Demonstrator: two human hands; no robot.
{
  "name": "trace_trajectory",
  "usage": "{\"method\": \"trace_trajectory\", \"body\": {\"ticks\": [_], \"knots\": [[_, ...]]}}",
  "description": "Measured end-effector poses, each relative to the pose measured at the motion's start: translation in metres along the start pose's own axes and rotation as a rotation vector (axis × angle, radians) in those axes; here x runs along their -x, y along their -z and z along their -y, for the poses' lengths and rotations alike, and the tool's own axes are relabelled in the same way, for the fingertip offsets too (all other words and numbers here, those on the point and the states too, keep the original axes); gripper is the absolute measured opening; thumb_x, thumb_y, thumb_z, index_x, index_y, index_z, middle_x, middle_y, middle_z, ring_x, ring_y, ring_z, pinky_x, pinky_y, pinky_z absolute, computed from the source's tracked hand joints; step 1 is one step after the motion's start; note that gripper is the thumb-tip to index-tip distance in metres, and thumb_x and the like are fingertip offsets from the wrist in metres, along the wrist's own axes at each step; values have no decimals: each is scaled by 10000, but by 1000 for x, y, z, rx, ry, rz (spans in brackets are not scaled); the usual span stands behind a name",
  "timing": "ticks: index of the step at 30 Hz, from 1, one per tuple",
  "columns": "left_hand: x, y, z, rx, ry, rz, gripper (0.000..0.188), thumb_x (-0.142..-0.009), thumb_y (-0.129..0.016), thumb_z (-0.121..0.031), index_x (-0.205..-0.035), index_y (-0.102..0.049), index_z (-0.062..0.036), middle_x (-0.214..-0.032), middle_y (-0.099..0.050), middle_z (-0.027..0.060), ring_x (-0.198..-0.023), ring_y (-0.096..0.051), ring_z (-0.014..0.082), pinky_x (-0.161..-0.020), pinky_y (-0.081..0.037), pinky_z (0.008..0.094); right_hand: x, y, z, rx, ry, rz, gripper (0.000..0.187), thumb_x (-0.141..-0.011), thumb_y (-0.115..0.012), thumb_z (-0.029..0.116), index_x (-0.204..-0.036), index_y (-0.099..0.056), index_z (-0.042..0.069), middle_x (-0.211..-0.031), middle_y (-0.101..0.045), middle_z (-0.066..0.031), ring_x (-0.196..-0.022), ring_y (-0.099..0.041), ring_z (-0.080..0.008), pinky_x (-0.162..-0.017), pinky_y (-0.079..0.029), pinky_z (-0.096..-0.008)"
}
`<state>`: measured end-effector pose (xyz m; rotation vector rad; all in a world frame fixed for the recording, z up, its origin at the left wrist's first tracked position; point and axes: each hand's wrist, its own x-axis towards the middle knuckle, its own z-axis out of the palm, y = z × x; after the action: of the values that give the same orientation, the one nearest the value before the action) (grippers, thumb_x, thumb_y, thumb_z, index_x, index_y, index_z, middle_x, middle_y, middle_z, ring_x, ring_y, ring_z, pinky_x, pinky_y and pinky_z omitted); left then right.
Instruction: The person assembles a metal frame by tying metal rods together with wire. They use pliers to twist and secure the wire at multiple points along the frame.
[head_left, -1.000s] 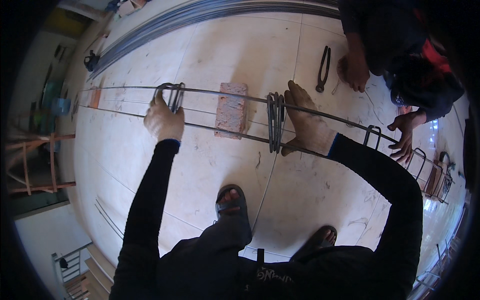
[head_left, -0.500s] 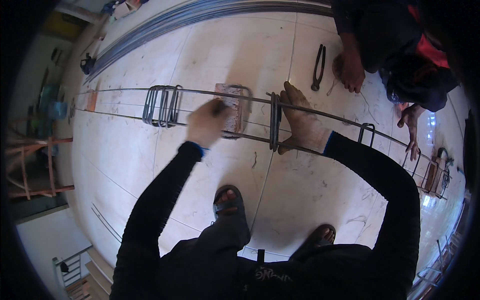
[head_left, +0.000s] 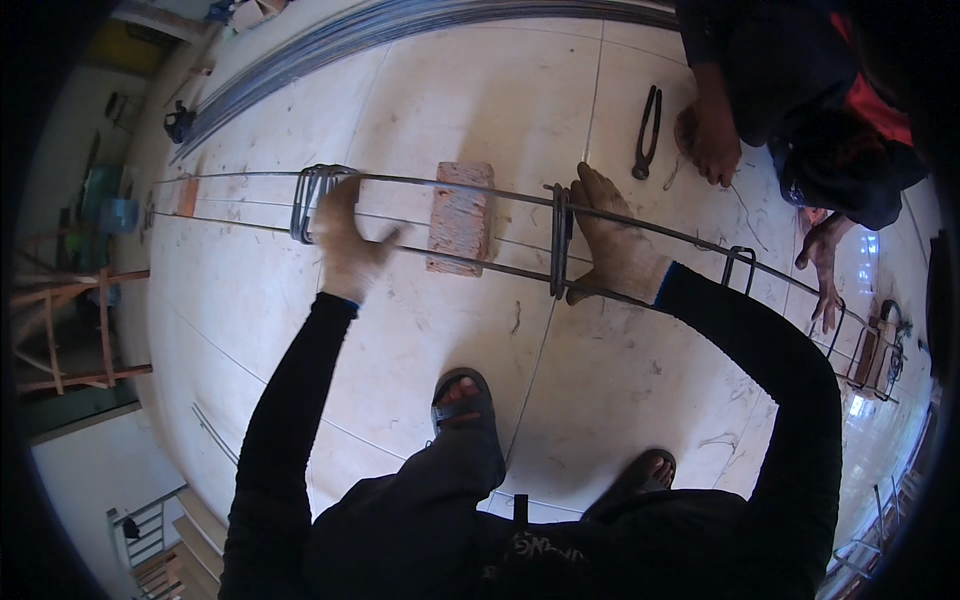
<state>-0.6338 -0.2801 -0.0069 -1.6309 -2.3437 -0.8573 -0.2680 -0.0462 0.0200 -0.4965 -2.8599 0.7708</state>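
Both my hands wear cream work gloves with blue cuffs. My left hand [head_left: 350, 245] is open, its thumb apart from its fingers, beside a group of rectangular steel stirrups [head_left: 305, 205] that hang around the long rebar rods [head_left: 420, 180]. Some of that group lies hidden behind the fingers. My right hand [head_left: 612, 240] is spread flat, fingers and thumb reaching across both rods. It rests against the right side of a tight bunch of stirrups [head_left: 559, 245]. Between my hands, a red brick [head_left: 460, 220] lies beneath the rods.
Pincers [head_left: 648, 135] lie on the tiled floor [head_left: 420, 330] beyond the rods. At the right, a co-worker's hand [head_left: 826, 275] is at the rods' end, near another stirrup [head_left: 738, 268]. A bundle of long bars [head_left: 400, 38] runs along the far side.
My left hand has moved left, from over the brick to the left stirrups. A bent steel piece seen over the brick no longer shows there. My right hand stays by its bunch.
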Motion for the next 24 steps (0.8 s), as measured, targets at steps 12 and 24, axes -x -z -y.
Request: {"method": "trace_trajectory", "body": {"ticks": [12, 24], "knots": [[-23, 6, 1, -341, -123, 588, 1396, -548, -1047, -471, -1680, -374, -7, -1747, -347, 287, -1625, -318, 485, -1313, -314, 560, 1, -27, -18, 8, -19, 54, 1461, -554, -1060, 502, -1629, -318, -153, -1703, -238, -405, -1609, -259, -532, -1344, -284, -515], [-35, -16, 45, -315, -221, 496, 1050, -838, -874, -266, -1710, -342, -19, -1778, -304, 267, -1659, -261, 454, -1358, -244, 537, 43, -6, -47, -467, -419, 377, 476, -1118, -561, 274, -1478, -642, -27, -1477, -657, -257, -1370, -630, -400, -1156, -511, -498]]}}
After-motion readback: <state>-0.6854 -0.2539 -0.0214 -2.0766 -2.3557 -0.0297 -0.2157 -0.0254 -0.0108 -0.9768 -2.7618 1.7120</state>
